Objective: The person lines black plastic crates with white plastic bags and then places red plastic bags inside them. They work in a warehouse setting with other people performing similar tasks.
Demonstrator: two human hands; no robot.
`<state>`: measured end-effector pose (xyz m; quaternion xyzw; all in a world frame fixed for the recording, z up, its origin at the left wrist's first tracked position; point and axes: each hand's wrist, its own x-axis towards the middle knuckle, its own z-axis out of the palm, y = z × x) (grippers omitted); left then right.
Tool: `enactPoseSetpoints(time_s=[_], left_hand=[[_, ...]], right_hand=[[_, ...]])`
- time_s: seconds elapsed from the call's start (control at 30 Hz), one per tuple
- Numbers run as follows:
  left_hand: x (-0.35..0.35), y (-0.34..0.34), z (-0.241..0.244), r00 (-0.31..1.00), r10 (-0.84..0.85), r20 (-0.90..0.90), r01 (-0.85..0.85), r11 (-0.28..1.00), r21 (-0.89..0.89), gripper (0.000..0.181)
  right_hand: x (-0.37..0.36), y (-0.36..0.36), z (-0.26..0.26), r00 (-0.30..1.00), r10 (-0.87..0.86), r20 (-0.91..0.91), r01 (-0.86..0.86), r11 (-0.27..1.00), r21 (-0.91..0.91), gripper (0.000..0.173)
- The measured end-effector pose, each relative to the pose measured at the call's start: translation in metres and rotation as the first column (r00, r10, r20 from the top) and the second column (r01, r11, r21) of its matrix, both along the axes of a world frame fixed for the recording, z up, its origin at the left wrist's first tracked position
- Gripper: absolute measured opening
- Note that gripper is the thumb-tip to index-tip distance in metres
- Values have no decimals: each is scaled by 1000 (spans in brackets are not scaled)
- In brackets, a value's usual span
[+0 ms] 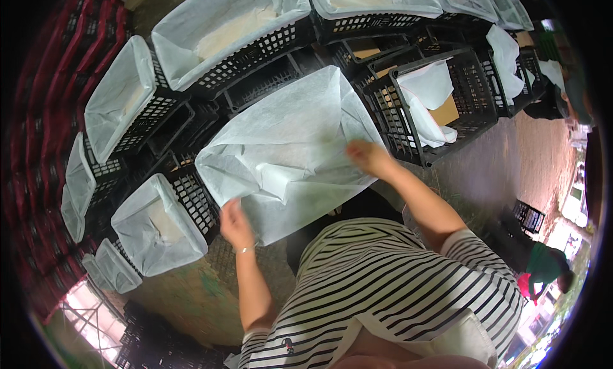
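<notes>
Directly before me is a black plastic crate lined with a thin white fabric-like sheet (297, 115), which is draped over its rim. The sheet lies creased inside, with a folded flap (282, 180) standing up near the middle. My left hand (234, 227) is at the near left corner of the liner, fingers curled against its edge; the grip itself is blurred. My right hand (368, 157) is over the right side of the liner, its fingers blurred by motion. Whether it pinches the sheet cannot be made out.
Lined black crates (254, 48) stand behind and to the left (160, 230). At right, another crate (431, 105) holds crumpled white sheet and brown cardboard. Red stacked crates (57, 129) rise at far left. A person in green (548, 266) is bent over at far right.
</notes>
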<state>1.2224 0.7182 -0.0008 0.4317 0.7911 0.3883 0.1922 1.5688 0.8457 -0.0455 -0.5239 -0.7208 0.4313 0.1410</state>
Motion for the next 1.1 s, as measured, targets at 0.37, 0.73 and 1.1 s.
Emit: enactPoseSetpoints(time_s=[0.37,0.73,1.1], left_hand=[[-11,80,-235,549,-740,-388,51,493,-868,64],[22,52,-165,863,-479,162,297,220,-929,72],[43,33,-231,905,-397,154,100,-152,-983,62]], right_hand=[[-56,37,-152,627,756,187,-231,410,-882,39],[-93,93,-80,765,636,101,-355,549,-757,33],[-88,132,-169,751,281,597,-299,951,-72,55]])
